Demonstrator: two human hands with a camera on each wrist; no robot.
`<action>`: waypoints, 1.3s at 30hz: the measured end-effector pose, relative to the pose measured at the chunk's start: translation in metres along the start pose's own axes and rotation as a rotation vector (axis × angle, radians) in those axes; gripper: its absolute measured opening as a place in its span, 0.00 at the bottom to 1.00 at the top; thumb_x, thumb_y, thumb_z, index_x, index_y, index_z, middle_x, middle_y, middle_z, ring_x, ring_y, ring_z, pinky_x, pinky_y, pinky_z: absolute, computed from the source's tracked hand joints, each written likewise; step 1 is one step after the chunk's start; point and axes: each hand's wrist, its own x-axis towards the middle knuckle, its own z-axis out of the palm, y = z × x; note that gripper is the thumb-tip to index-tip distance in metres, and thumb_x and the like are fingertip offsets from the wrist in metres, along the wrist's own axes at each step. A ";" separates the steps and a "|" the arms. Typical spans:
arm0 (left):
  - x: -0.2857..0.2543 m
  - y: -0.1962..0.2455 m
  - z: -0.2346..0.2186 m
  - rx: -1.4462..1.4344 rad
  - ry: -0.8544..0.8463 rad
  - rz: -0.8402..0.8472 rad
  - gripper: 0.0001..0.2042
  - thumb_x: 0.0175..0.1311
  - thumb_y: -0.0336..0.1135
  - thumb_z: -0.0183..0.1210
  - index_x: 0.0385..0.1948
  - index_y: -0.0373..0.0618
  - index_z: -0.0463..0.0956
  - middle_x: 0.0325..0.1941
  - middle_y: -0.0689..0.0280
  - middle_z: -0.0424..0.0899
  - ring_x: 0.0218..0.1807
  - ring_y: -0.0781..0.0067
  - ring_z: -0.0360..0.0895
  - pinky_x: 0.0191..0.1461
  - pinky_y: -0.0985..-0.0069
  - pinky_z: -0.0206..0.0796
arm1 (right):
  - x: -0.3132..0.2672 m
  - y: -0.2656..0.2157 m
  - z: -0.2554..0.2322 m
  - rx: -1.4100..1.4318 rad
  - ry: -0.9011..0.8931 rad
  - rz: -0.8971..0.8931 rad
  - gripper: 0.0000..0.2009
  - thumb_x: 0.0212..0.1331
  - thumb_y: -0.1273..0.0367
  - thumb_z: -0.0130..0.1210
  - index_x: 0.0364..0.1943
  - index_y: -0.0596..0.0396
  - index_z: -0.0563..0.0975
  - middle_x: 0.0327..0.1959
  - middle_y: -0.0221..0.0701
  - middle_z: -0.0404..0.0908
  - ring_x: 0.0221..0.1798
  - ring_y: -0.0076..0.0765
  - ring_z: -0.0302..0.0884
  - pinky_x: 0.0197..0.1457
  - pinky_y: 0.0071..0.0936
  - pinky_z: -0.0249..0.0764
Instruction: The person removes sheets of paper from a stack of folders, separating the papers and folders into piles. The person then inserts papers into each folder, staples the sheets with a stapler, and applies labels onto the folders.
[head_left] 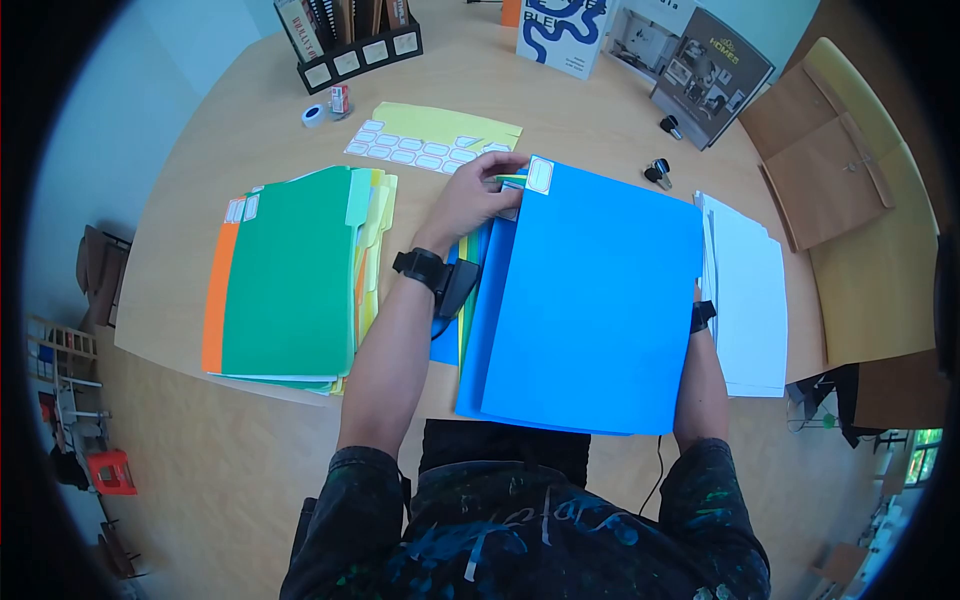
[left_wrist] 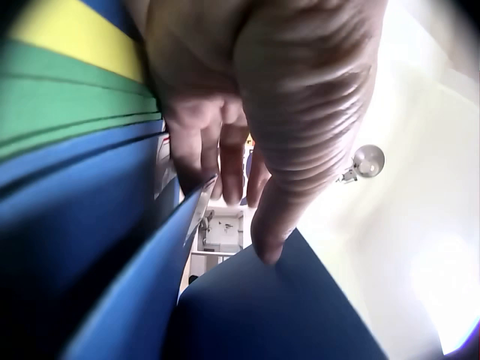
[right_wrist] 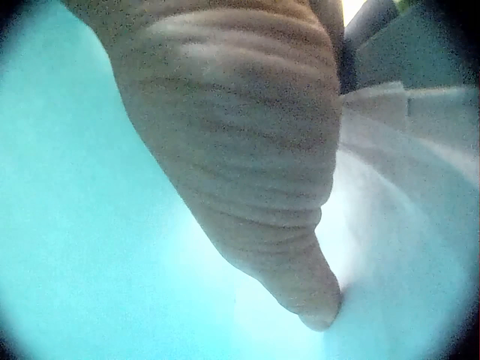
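A bright blue folder [head_left: 600, 300] with a white label [head_left: 540, 175] on its tab stands tilted towards me, in front of more blue, green and yellow folders. My left hand [head_left: 478, 195] reaches in at its upper left corner, beside the labelled tabs. In the left wrist view the thumb [left_wrist: 271, 232] lies against the dark blue front folder [left_wrist: 270, 315], apart from the loosely extended fingers. A second blue folder [left_wrist: 142, 285] slants up to those fingers. My right hand [right_wrist: 240, 150] grips the folder's right side, thumb lengthwise along it; the folder mostly hides this hand from the head view.
A stack of green, orange and yellow folders [head_left: 290, 280] lies left. White papers [head_left: 750, 300] lie right. Behind are a label sheet [head_left: 410, 150], a tape roll [head_left: 313, 115], black clips [head_left: 658, 173], a black book rack [head_left: 360, 55], standing books [head_left: 710, 75] and a brown envelope [head_left: 830, 180].
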 end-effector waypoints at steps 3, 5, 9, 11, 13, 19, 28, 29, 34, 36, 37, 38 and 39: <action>0.008 -0.007 -0.005 0.281 -0.055 -0.015 0.24 0.66 0.39 0.65 0.62 0.45 0.74 0.47 0.63 0.87 0.50 0.77 0.82 0.49 0.80 0.73 | 0.004 0.003 -0.003 0.024 0.006 0.000 0.26 0.56 0.60 0.68 0.56 0.61 0.78 0.58 0.41 0.78 0.57 0.35 0.76 0.63 0.35 0.71; 0.009 -0.005 -0.005 0.080 -0.100 -0.241 0.25 0.63 0.42 0.67 0.59 0.40 0.75 0.39 0.64 0.88 0.40 0.82 0.82 0.41 0.83 0.71 | 0.008 0.004 0.004 0.040 0.008 0.000 0.26 0.56 0.60 0.68 0.56 0.61 0.78 0.58 0.41 0.78 0.57 0.34 0.76 0.62 0.35 0.71; -0.002 0.000 0.004 0.210 -0.085 -0.144 0.24 0.62 0.42 0.69 0.55 0.36 0.76 0.32 0.64 0.88 0.33 0.82 0.82 0.35 0.84 0.71 | 0.032 0.000 0.004 0.073 0.017 0.001 0.26 0.56 0.60 0.68 0.56 0.61 0.78 0.57 0.40 0.79 0.56 0.34 0.77 0.62 0.34 0.72; -0.001 -0.005 0.000 0.261 -0.031 -0.130 0.22 0.62 0.41 0.68 0.52 0.34 0.77 0.28 0.63 0.87 0.28 0.82 0.82 0.32 0.85 0.70 | 0.043 -0.016 0.001 -0.116 -0.022 -0.206 0.24 0.58 0.61 0.66 0.54 0.62 0.79 0.53 0.39 0.81 0.53 0.31 0.78 0.58 0.31 0.74; -0.001 -0.005 -0.005 0.311 -0.041 -0.149 0.22 0.62 0.41 0.68 0.51 0.34 0.77 0.29 0.62 0.88 0.29 0.82 0.82 0.33 0.86 0.71 | 0.059 -0.048 -0.011 -0.309 -0.071 -0.412 0.22 0.60 0.61 0.65 0.53 0.63 0.80 0.50 0.37 0.83 0.50 0.29 0.79 0.54 0.29 0.75; -0.003 -0.006 -0.012 0.215 -0.005 -0.152 0.19 0.62 0.38 0.68 0.50 0.35 0.78 0.35 0.61 0.87 0.31 0.81 0.82 0.34 0.85 0.73 | 0.085 -0.114 0.023 -0.493 0.243 -0.330 0.12 0.64 0.64 0.58 0.42 0.58 0.85 0.30 0.32 0.86 0.35 0.26 0.84 0.41 0.26 0.76; 0.005 -0.016 -0.034 -0.018 0.037 -0.170 0.20 0.65 0.34 0.64 0.56 0.34 0.73 0.44 0.61 0.86 0.42 0.78 0.84 0.45 0.80 0.78 | 0.168 -0.069 0.144 -0.916 -0.189 -0.597 0.18 0.69 0.61 0.50 0.54 0.57 0.81 0.48 0.46 0.85 0.52 0.54 0.81 0.58 0.42 0.74; 0.007 -0.020 -0.036 -0.063 0.027 -0.142 0.21 0.66 0.34 0.63 0.57 0.33 0.72 0.45 0.60 0.86 0.43 0.77 0.84 0.47 0.79 0.78 | 0.171 -0.065 0.147 -0.844 -0.209 -0.595 0.19 0.71 0.60 0.48 0.56 0.56 0.80 0.50 0.47 0.84 0.54 0.57 0.80 0.61 0.43 0.72; 0.008 -0.024 -0.035 -0.028 0.049 -0.162 0.21 0.67 0.34 0.63 0.58 0.34 0.72 0.48 0.59 0.85 0.45 0.76 0.83 0.49 0.79 0.77 | 0.152 -0.077 0.137 -0.746 -0.210 -0.530 0.18 0.71 0.62 0.51 0.57 0.57 0.79 0.51 0.46 0.84 0.55 0.51 0.81 0.62 0.37 0.73; 0.009 -0.022 -0.032 -0.020 0.068 -0.147 0.21 0.67 0.35 0.63 0.59 0.34 0.72 0.48 0.59 0.85 0.46 0.76 0.83 0.50 0.79 0.77 | 0.141 -0.079 0.134 -0.686 -0.178 -0.539 0.18 0.70 0.63 0.53 0.57 0.58 0.79 0.51 0.46 0.85 0.56 0.49 0.81 0.63 0.36 0.73; 0.005 -0.016 -0.029 -0.040 0.037 -0.169 0.21 0.69 0.39 0.61 0.57 0.36 0.73 0.47 0.61 0.85 0.44 0.78 0.83 0.47 0.80 0.76 | 0.134 -0.078 0.135 -0.555 -0.135 -0.509 0.19 0.67 0.63 0.57 0.57 0.59 0.78 0.52 0.45 0.84 0.57 0.46 0.81 0.64 0.36 0.72; 0.004 -0.013 -0.028 -0.060 0.008 -0.189 0.20 0.71 0.43 0.60 0.56 0.38 0.74 0.45 0.63 0.85 0.41 0.80 0.82 0.44 0.81 0.75 | 0.126 -0.077 0.136 -0.426 -0.095 -0.480 0.21 0.64 0.62 0.62 0.57 0.60 0.78 0.53 0.45 0.84 0.58 0.44 0.80 0.64 0.35 0.72; 0.004 -0.011 -0.028 -0.067 0.014 -0.182 0.20 0.71 0.43 0.60 0.56 0.38 0.74 0.45 0.63 0.85 0.41 0.80 0.82 0.44 0.81 0.75 | 0.118 -0.076 0.138 -0.436 -0.101 -0.484 0.21 0.64 0.62 0.62 0.57 0.60 0.78 0.53 0.45 0.84 0.58 0.44 0.80 0.64 0.35 0.72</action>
